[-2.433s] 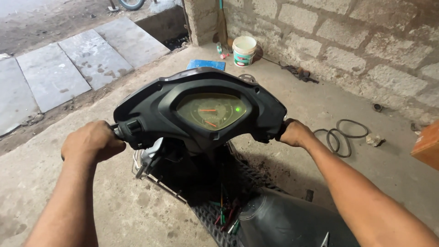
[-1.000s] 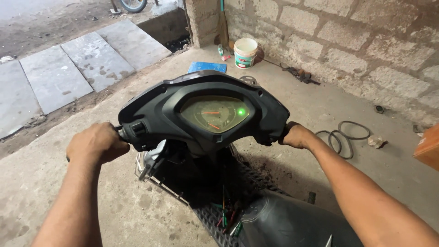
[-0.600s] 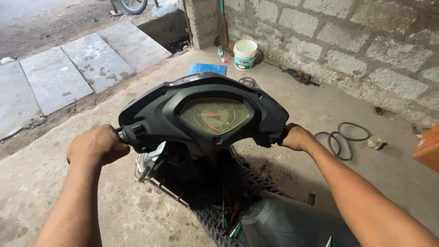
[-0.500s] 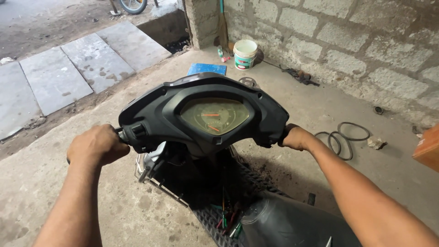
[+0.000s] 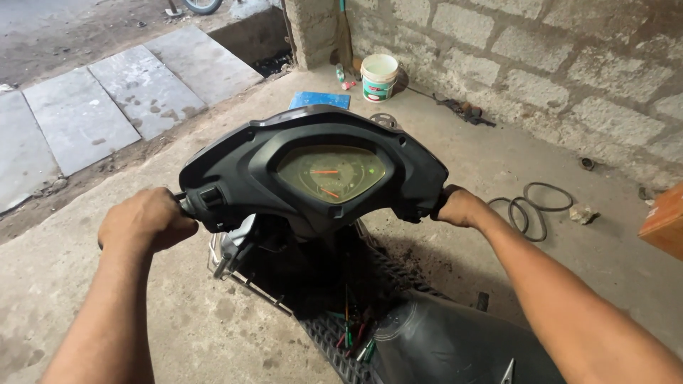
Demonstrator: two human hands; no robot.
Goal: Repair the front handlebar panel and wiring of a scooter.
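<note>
I look down on a black scooter's handlebar cover (image 5: pixel 313 142) with a yellowed instrument dial (image 5: pixel 331 173) showing orange needles and a small green light. My left hand (image 5: pixel 146 220) is wrapped around the left handlebar grip. My right hand (image 5: pixel 461 207) is closed on the right grip. Below the dial the front panels are off, with bare metal parts and loose coloured wires (image 5: pixel 352 334) exposed. The black seat (image 5: pixel 455 345) shows at the bottom.
A white bucket (image 5: pixel 379 77) and a blue flat board (image 5: pixel 319 100) lie ahead by the block wall (image 5: pixel 541 57). Black rubber rings (image 5: pixel 535 206) lie on the concrete at right, an orange box edge (image 5: pixel 665 222) beyond. Stone slabs (image 5: pixel 121 92) cover a drain at left.
The handlebar has shifted slightly right in view and both hands stay on the grips. The green light on the dial stays lit.
</note>
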